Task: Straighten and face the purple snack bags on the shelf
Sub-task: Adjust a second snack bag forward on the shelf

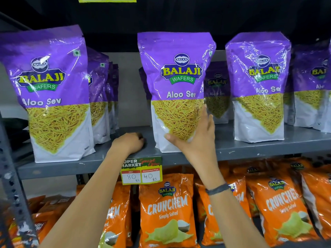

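Purple Balaji Aloo Sev bags stand upright on a grey metal shelf point(250, 147). The left front bag point(48, 93) leans slightly left. The middle front bag point(177, 83) faces forward, and my right hand point(195, 136) lies flat against its lower right front, thumb at its bottom. My left hand point(130, 143) rests curled on the shelf's bare surface between the left and middle bags, holding nothing. A third front bag point(259, 86) stands to the right. More purple bags stand behind each row.
A price tag point(142, 170) hangs from the shelf edge below my left hand. Orange Crunchem bags point(166, 208) fill the shelf underneath. A perforated metal upright point(10, 176) runs down the left side. A dark wristband sits on my right wrist.
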`<control>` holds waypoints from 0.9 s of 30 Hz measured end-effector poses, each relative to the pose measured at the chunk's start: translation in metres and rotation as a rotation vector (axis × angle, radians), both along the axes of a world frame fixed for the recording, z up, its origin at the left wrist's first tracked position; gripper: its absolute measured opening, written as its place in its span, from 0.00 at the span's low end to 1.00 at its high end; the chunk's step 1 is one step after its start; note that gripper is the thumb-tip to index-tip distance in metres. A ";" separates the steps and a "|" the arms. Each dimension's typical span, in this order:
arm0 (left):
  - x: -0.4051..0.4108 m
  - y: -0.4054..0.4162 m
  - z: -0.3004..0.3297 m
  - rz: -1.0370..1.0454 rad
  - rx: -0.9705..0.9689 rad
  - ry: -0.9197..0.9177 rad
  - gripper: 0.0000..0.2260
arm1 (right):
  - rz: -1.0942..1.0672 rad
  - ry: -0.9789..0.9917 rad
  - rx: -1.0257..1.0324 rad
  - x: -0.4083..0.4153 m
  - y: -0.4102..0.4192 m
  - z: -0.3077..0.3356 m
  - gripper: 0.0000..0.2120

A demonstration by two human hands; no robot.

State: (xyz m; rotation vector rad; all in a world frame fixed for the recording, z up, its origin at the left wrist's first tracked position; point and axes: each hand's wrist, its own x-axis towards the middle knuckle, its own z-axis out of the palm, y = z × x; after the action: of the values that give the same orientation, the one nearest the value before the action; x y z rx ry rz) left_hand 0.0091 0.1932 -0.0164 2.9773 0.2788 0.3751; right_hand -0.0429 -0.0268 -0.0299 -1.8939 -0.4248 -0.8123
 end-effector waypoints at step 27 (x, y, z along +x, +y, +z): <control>-0.002 -0.001 0.000 -0.016 -0.005 -0.009 0.20 | 0.357 0.123 -0.016 0.028 -0.030 0.016 0.53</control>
State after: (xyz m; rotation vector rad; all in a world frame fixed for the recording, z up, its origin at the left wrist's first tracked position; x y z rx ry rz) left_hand 0.0070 0.1918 -0.0169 2.9705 0.2551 0.3860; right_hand -0.0145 -0.0573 -0.0135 -1.8012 -0.6698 -0.4544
